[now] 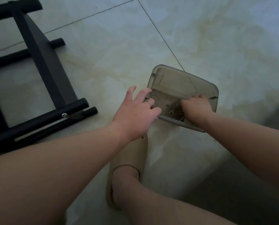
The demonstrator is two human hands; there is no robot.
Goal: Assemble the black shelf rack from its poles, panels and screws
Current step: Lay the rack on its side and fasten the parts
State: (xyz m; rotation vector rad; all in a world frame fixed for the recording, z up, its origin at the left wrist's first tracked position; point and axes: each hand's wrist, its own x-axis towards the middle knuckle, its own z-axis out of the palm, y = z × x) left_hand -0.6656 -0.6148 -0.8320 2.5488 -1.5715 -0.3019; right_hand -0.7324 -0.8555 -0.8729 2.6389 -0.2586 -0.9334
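A translucent tan plastic tray (181, 82) lies on the tiled floor and holds small metal parts (171, 112) that look like screws. My left hand (136, 113) rests on the tray's left rim with its fingers spread over the inside. My right hand (195, 108) is inside the tray near its front edge with the fingers curled down; what they pinch is hidden. The partly built black shelf rack (43, 62) lies on its side at the left, with poles and a panel joined. A silver screw head (64, 115) shows on one pole.
A foot in a beige slipper (127, 172) stands on the floor just in front of the tray, between my arms. Pale marbled floor tiles (216, 38) stretch out behind and to the right of the tray.
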